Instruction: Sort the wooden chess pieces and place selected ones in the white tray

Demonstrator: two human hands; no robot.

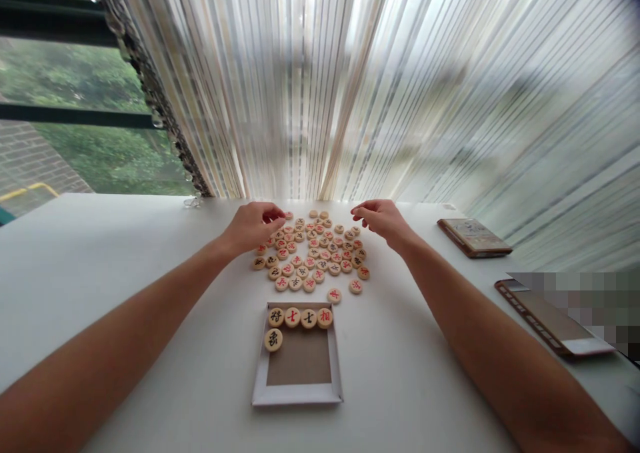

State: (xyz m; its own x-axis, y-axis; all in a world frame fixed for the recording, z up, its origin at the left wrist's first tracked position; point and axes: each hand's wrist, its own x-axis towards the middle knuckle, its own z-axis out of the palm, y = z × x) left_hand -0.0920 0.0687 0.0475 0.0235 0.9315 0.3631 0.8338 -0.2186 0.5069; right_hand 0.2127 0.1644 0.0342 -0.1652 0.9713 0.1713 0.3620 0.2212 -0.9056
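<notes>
Many round wooden pieces with red or black characters lie spread over the white table. My left hand (259,224) is over the left back edge of the spread, thumb and fingertips close together near a red-marked piece (289,216); whether it pinches anything is hidden. At the right back edge, my right hand (379,218) hovers with curled fingers slightly apart and nothing visible in them. Nearer me, a shallow white box tray (297,394) holds a row of pieces along its far side, ending in a red one (325,318), and a black-marked piece (273,340) below the row's left end.
A closed flat box (475,236) lies at the right back of the white table (150,400). In front of it is an open brown tray-like lid (550,313), partly covered by a blurred patch. String curtains (320,73) hang behind the table's far edge.
</notes>
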